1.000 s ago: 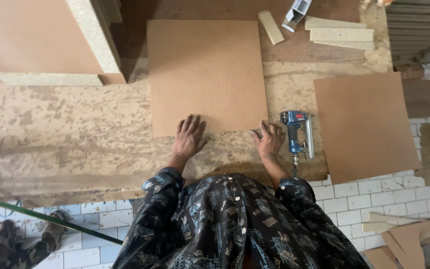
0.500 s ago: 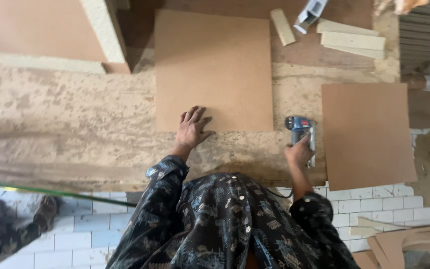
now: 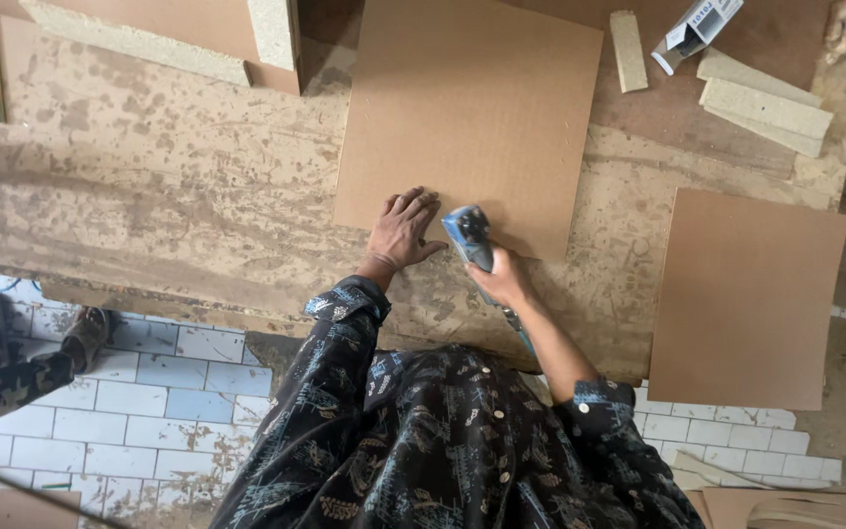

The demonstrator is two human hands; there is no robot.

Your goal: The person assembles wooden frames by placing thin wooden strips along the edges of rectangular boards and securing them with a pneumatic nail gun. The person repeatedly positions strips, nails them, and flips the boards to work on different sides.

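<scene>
A square brown fibreboard panel (image 3: pixel 467 113) lies flat on the worn, stained workbench (image 3: pixel 159 186). My left hand (image 3: pixel 405 230) presses down, fingers spread, on the panel's near edge. My right hand (image 3: pixel 504 278) grips a blue pneumatic nail gun (image 3: pixel 469 238), its head set against the same near edge, right beside my left thumb. A hose runs from the tool back along my right forearm.
A second brown panel (image 3: pixel 744 294) overhangs the bench's right end. Pale chipboard offcuts (image 3: pixel 766 108) and a small box (image 3: pixel 699 27) lie at the far right, a chipboard frame (image 3: pixel 198 39) at the far left. White floor tiles (image 3: pixel 139 411) and someone's sandalled feet (image 3: pixel 80 338) show below.
My right hand left the panel's edge, took the nail gun from the bench to its right, and brought it to the panel's near edge. My left hand stayed pressed down.
</scene>
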